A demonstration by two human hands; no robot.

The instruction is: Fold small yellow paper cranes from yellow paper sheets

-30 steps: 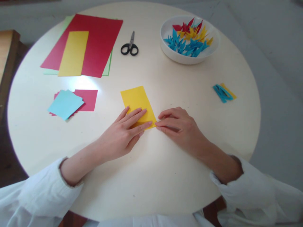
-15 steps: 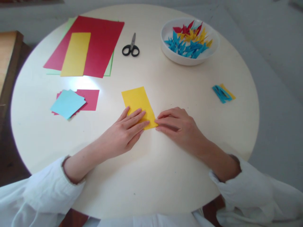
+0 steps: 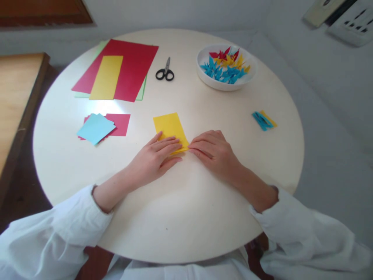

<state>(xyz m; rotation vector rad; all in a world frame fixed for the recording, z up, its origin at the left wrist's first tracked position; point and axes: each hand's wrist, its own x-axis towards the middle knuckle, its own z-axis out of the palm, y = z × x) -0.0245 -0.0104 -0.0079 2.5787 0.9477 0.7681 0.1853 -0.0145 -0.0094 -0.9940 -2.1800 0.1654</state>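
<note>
A sheet of yellow paper (image 3: 171, 125) lies in the middle of the round table, its near edge turned up in a narrow fold. My left hand (image 3: 155, 155) rests flat over the paper's near left part, fingers stretched out and the thumb below the folded edge. At the near right corner, my right hand (image 3: 214, 153) pinches the paper between thumb and fingertips. The left fingers cover part of the fold.
Large red paper (image 3: 136, 70) with a yellow strip (image 3: 106, 77) lies far left, light blue squares (image 3: 96, 129) nearer. Scissors (image 3: 165, 72) lie at the back beside a white bowl (image 3: 227, 86) of folded paper pieces. Blue strips (image 3: 263, 121) lie to the right on the table (image 3: 175, 217).
The paper's near edge now shows a narrow fold turned up under my left fingers. My right hand stays at the corner. The camera view has tilted up, bringing a wall socket into sight.
</note>
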